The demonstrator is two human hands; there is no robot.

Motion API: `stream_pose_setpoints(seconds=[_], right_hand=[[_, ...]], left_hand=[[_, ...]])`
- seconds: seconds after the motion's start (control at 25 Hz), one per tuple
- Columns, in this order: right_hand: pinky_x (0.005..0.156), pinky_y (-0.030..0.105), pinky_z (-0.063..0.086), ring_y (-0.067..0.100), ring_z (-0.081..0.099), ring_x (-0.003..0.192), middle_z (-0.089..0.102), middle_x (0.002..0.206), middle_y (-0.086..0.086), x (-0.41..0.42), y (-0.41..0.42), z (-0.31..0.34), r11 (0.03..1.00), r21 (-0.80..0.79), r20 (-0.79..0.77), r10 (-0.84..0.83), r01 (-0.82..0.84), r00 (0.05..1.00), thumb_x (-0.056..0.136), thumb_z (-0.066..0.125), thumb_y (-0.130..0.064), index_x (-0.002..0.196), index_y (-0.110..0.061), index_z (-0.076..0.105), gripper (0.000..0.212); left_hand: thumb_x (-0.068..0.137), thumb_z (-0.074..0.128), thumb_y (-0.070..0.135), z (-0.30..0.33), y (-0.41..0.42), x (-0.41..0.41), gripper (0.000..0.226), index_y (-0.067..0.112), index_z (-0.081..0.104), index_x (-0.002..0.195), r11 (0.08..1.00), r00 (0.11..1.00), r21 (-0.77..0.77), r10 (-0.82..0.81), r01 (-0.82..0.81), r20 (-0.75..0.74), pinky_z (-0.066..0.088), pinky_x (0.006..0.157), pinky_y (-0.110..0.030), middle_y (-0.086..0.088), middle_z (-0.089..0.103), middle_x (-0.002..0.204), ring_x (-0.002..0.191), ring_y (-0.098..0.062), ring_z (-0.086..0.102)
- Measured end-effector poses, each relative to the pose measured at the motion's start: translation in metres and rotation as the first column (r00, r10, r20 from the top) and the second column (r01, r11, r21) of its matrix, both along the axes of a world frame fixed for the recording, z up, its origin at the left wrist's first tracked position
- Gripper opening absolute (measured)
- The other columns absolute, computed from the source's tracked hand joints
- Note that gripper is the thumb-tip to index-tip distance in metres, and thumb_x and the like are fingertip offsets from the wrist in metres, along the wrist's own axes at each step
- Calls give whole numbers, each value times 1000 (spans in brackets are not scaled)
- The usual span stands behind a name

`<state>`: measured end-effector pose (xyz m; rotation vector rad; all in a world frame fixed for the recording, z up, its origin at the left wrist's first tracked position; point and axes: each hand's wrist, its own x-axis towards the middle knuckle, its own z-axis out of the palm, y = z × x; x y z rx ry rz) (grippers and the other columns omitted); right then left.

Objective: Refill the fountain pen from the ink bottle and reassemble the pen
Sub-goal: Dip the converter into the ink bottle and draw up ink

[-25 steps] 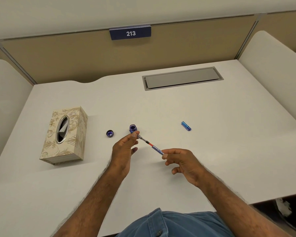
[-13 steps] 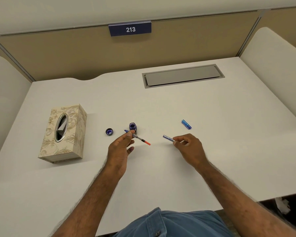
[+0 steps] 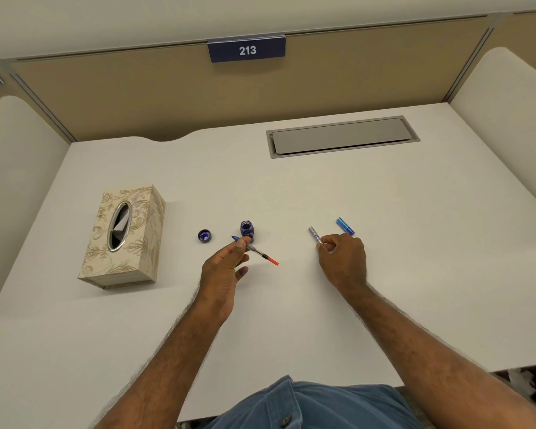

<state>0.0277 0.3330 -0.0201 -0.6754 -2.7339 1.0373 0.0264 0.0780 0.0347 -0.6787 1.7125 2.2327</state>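
Pen in two parts, one to each of the hands, at the middle of the frame above the white bench (image 3: 291,320). Left hand (image 3: 226,267) pinching the nib section (image 3: 254,249) between thumb and forefinger near its blue front end, remaining fingers loosely curled beneath; clear ink tube with orange end sticking out toward lower right, free of any touch. Right hand (image 3: 342,258) curled round the barrel (image 3: 314,235), whose silvery open end pokes out toward upper left; hard to tell whether resting on the bench or just above it. Ink bottle (image 3: 247,229) open and upright just beyond the left hand, its lid (image 3: 204,235) lying a little further left. Blue pen cap (image 3: 345,226) lying just beyond the right hand, apart from it.

Handling, as a judgement: both pen parts light, stiff, smooth plastic, likely to roll if laid down. Best held at the grip just behind the nib, as now; clear tube probably thin-walled, so not the place to squeeze. Nib delicate and possibly wet with ink, better left untouched. Bottle small, light, glass by the look of it, open and holding ink, easy to knock over with a knuckle, so worth steadying by its sides when dipping. Tissue box (image 3: 123,236) at the left of the frame, handy for drips.
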Motion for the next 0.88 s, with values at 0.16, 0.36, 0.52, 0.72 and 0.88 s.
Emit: stream_pose_setpoints(seconds=[0.16,0.36,0.52,0.72,0.88], right_hand=[[92,46,57,31,68,97,79,94,4,-4,-3,-1,1000,0,21,-4,4,1000,93,76,-23,106,-15,83,17],[95,48,57,29,69,96,76,91,1,-7,0,-5,999,-54,36,3,-1,999,92,78,-27,110,-17,81,21],[95,47,58,28,69,99,74,93,-1,-4,6,-4,994,-108,7,23,-23,1000,92,81,-29,116,-15,79,28],[84,28,55,14,66,90,71,95,-5,7,7,16,956,-280,-100,60,-86,993,89,84,-22,115,-21,76,28],[73,8,47,2,67,86,77,91,-9,27,-3,43,842,-441,-143,276,-311,950,87,87,-28,107,-33,75,24]], left_hand=[[101,70,28,-1,0,2,20,14,83,107,1000,1000,1,8,-8,4,55,88,-36,-2,74,108,102,-20,65],[100,72,28,-2,-1,4,19,15,84,105,999,999,38,29,-30,19,55,82,-34,0,74,107,101,-19,65],[99,72,28,-1,2,5,18,19,87,98,997,998,57,51,-52,33,56,80,-32,6,77,98,97,-17,66],[98,73,28,2,8,8,17,17,85,103,993,995,80,82,-86,49,55,80,-32,1,75,105,98,-17,66],[100,72,26,6,18,10,17,17,85,102,984,989,112,133,-140,69,55,81,-33,3,76,101,97,-16,65]])
